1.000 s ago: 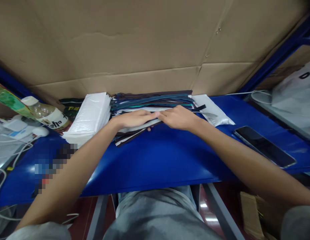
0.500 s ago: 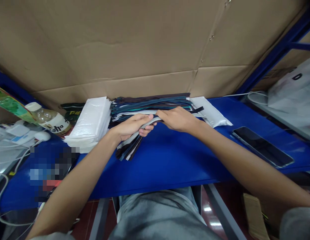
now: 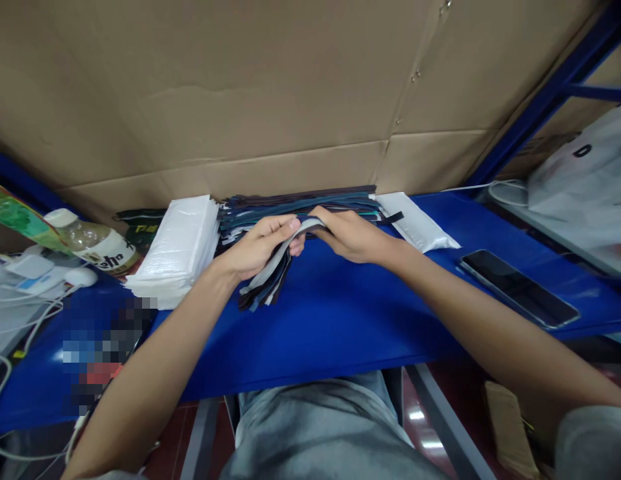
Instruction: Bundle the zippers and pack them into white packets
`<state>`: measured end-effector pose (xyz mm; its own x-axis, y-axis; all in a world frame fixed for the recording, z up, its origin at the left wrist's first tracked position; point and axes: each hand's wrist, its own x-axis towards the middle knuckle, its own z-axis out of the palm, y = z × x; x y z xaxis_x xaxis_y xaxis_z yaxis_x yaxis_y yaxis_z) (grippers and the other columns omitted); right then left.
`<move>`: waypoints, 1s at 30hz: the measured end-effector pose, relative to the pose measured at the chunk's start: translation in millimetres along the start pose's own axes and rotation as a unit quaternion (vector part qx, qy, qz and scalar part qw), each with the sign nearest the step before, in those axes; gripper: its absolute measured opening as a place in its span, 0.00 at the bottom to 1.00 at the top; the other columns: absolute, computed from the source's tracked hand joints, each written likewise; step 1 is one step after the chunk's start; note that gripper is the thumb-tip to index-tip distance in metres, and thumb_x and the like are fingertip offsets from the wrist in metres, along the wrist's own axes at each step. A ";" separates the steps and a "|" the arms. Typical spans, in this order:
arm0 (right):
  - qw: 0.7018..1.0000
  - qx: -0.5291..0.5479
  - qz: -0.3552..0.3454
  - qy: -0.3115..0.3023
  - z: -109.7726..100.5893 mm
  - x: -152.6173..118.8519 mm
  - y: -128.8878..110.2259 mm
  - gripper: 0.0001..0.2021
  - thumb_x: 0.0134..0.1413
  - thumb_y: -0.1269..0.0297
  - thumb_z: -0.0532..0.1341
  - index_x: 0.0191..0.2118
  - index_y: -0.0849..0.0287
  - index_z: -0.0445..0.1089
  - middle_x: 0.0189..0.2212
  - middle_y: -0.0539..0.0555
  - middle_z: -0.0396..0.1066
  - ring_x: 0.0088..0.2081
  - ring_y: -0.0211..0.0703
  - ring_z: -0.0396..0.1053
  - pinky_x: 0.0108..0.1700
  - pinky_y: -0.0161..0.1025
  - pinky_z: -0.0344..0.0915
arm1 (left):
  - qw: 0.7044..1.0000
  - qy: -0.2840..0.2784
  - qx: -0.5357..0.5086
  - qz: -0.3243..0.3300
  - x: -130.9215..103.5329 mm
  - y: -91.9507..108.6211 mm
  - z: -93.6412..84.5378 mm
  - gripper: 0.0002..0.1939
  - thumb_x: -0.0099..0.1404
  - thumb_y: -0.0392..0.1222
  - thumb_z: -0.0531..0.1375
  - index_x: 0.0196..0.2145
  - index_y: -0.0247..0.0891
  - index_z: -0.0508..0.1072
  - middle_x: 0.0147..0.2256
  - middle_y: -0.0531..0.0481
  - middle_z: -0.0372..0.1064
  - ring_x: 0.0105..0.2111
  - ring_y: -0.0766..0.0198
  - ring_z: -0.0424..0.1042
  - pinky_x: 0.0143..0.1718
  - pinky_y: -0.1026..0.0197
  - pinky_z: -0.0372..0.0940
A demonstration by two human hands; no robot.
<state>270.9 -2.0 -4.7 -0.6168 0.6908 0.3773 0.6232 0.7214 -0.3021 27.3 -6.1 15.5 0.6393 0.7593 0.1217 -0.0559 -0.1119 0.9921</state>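
My left hand (image 3: 264,245) is closed round a bundle of narrow fabric strips (image 3: 266,281), grey on top with black, navy and white ones beneath; they may be zippers. The bundle's free ends hang down and to the left below that hand. Close by on the right, my right hand (image 3: 351,235) pinches the same bundle, its fingers curled over the far part, so that the strips arch between both hands. Just behind lies a pile of similar strips (image 3: 300,202) in navy, brown, teal and white, partly hidden by my hands. A short dark strip end (image 3: 391,218) sticks out beyond my right hand.
A stack of white padded mailers (image 3: 183,233) stands left of the pile, and a white packet (image 3: 419,223) lies right of it. A phone (image 3: 520,288) rests on the blue table (image 3: 320,333). Further left are a bottle (image 3: 97,243) and white cables. Cardboard (image 3: 270,87) walls the back.
My hands have risen slightly with the bundle, which now bends into a steeper arch. Its hanging ends have moved up and a little to the right. The whole view has shifted slightly.
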 end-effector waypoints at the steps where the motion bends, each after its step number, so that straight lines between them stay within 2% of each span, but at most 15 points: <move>1: 0.998 0.064 0.007 0.020 4.3 1.2 0.8 0.14 0.80 0.58 0.50 0.57 0.58 0.68 0.45 0.59 0.79 0.40 0.47 0.74 0.40 0.40 0.60 | 0.999 0.028 -0.008 0.029 1.9 -0.8 2.7 0.25 0.73 0.61 0.67 0.30 0.40 0.69 0.29 0.51 0.64 0.32 0.64 0.69 0.42 0.60 0.70; 4: 0.972 0.227 0.020 0.056 18.3 4.7 0.2 0.20 0.81 0.47 0.50 0.55 0.58 0.68 0.41 0.56 0.76 0.37 0.44 0.71 0.40 0.40 0.63 | 0.991 0.099 -0.039 0.086 9.8 -4.8 11.4 0.24 0.75 0.62 0.65 0.31 0.41 0.68 0.30 0.51 0.67 0.35 0.62 0.74 0.45 0.58 0.73; 8: 0.934 0.346 0.071 0.053 30.9 8.5 -2.3 0.26 0.77 0.36 0.51 0.44 0.56 0.67 0.30 0.49 0.66 0.30 0.39 0.63 0.34 0.39 0.62 | 0.980 0.172 -0.053 0.085 18.9 -12.2 21.9 0.21 0.77 0.63 0.61 0.39 0.42 0.73 0.35 0.48 0.74 0.43 0.57 0.80 0.46 0.55 0.76; 10: 0.920 0.378 0.086 0.053 34.6 9.5 -2.4 0.26 0.75 0.34 0.53 0.43 0.56 0.66 0.29 0.47 0.62 0.28 0.38 0.60 0.31 0.38 0.60 | 0.975 0.203 -0.058 0.075 20.8 -15.0 25.2 0.20 0.78 0.62 0.60 0.41 0.41 0.73 0.39 0.45 0.78 0.47 0.54 0.81 0.47 0.54 0.77; 13: 0.911 0.394 0.084 0.086 39.2 10.5 -3.2 0.25 0.74 0.35 0.56 0.43 0.56 0.66 0.31 0.48 0.63 0.28 0.38 0.60 0.31 0.38 0.59 | 0.966 0.227 -0.080 0.095 21.1 -16.2 27.8 0.19 0.79 0.60 0.59 0.43 0.40 0.74 0.47 0.41 0.82 0.54 0.52 0.80 0.52 0.52 0.76; 16: 0.914 0.377 0.076 0.128 43.4 12.1 -7.9 0.25 0.74 0.36 0.57 0.39 0.56 0.67 0.31 0.49 0.65 0.31 0.39 0.61 0.35 0.38 0.61 | 0.956 0.243 -0.099 0.135 21.7 -14.7 29.3 0.20 0.80 0.60 0.58 0.45 0.40 0.76 0.56 0.41 0.81 0.62 0.50 0.77 0.58 0.51 0.74; 18: 0.915 0.371 0.084 0.134 45.4 13.5 -12.2 0.28 0.74 0.35 0.56 0.35 0.56 0.65 0.29 0.49 0.64 0.31 0.39 0.61 0.35 0.38 0.61 | 0.949 0.256 -0.107 0.150 23.2 -14.0 30.2 0.20 0.80 0.60 0.58 0.47 0.40 0.77 0.59 0.42 0.79 0.65 0.50 0.75 0.61 0.51 0.73; 21: 0.907 0.390 0.117 0.108 47.3 15.4 -17.6 0.32 0.71 0.29 0.54 0.32 0.56 0.63 0.26 0.48 0.62 0.29 0.38 0.59 0.31 0.37 0.59 | 0.942 0.277 -0.109 0.156 26.2 -16.2 30.5 0.21 0.80 0.61 0.58 0.50 0.42 0.77 0.60 0.43 0.79 0.64 0.52 0.76 0.61 0.52 0.73; 23: 0.889 0.427 0.138 0.088 48.7 16.3 -20.7 0.33 0.68 0.27 0.56 0.32 0.55 0.64 0.24 0.48 0.63 0.28 0.38 0.60 0.29 0.37 0.59 | 0.939 0.283 -0.111 0.160 28.4 -19.8 30.0 0.21 0.79 0.62 0.59 0.51 0.43 0.77 0.58 0.44 0.81 0.61 0.53 0.78 0.59 0.52 0.75; 26: 0.845 0.503 0.165 0.078 52.1 17.1 -27.9 0.32 0.66 0.27 0.60 0.35 0.56 0.67 0.24 0.49 0.66 0.28 0.40 0.65 0.27 0.36 0.63 | 0.931 0.290 -0.135 0.176 33.0 -26.6 29.4 0.20 0.76 0.63 0.63 0.49 0.44 0.78 0.55 0.46 0.82 0.57 0.53 0.80 0.57 0.53 0.76; 30: 0.787 0.580 0.199 0.073 56.9 17.0 -42.1 0.33 0.69 0.26 0.54 0.37 0.56 0.69 0.23 0.52 0.71 0.25 0.41 0.70 0.24 0.35 0.66 | 0.907 0.333 -0.164 0.198 41.9 -36.1 29.7 0.19 0.72 0.63 0.68 0.45 0.45 0.80 0.50 0.46 0.84 0.55 0.54 0.81 0.55 0.55 0.75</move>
<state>206.9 -17.9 -35.4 -0.3686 0.9216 0.1212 -0.1569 0.0668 -0.9853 79.0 10.7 -16.1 -0.0798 0.9323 0.3528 -0.4743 -0.3468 0.8092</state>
